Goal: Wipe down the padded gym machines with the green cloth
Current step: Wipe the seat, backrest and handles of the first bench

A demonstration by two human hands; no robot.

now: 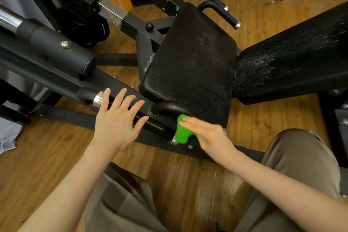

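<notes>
A black padded seat (190, 66) with wet speckles fills the centre, and a second black pad (293, 56) lies to its right. The green cloth (181, 131) sits bunched over the near end of a black handle bar (156, 124) just below the seat's front edge. My right hand (209, 134) lies over the cloth with straight fingers pressing it against the bar. My left hand (118, 118) hovers spread and flat over the same bar and the machine's frame, fingers apart, holding nothing.
Black steel frame beams (62, 73) and a chromed bar (9, 19) cross the left side. Weight plates (84, 22) sit at the back left. Curved handles (218, 8) rise behind the seat. Wooden floor (47, 156) surrounds the machine; my knees are at the bottom.
</notes>
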